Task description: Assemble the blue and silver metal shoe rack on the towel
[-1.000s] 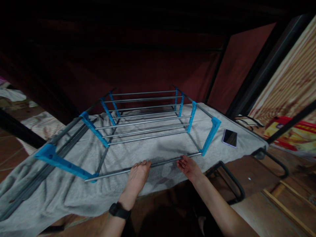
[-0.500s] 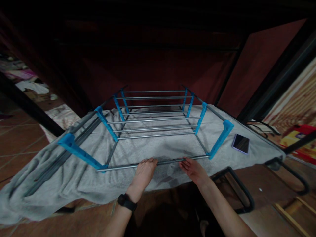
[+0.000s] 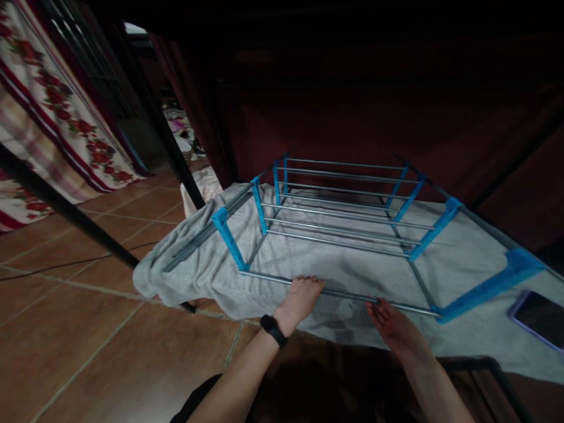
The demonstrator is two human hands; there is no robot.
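Grey, rumpled cloth (image 3: 264, 295) covers the raised surface in front of the person, and its near edge hangs unevenly above a floor (image 3: 79, 329) of reddish-brown tiles with pale joints. A thin cable (image 3: 88, 259) crosses the tiles on the left, where a curtain (image 3: 74, 117) with a red rose border hangs. Black posts frame that side, and a dark red panel (image 3: 352, 129) stands behind the cloth in dim light. On the cloth is a rack (image 3: 339, 244) of slim metal bars and blue brackets. Its bars run side to side across the person's view, dropping slightly toward the right, while its side rails point away from the person toward the panel. Whether the rack's long axis follows the bars or the rails is hard to tell at this slant. The front bar (image 3: 346, 294) spans the near end, between the feet of two tilted blue brackets. The two hands are apart on it: the left hand (image 3: 304, 296), below a black wristband (image 3: 273, 331), has its fingers curled over the bar, while the right hand (image 3: 392, 326) meets it with the fingertips, how firmly one cannot tell. Loose grey rails (image 3: 207, 230) lie on the cloth at left; a phone (image 3: 540, 320) lies at far right.
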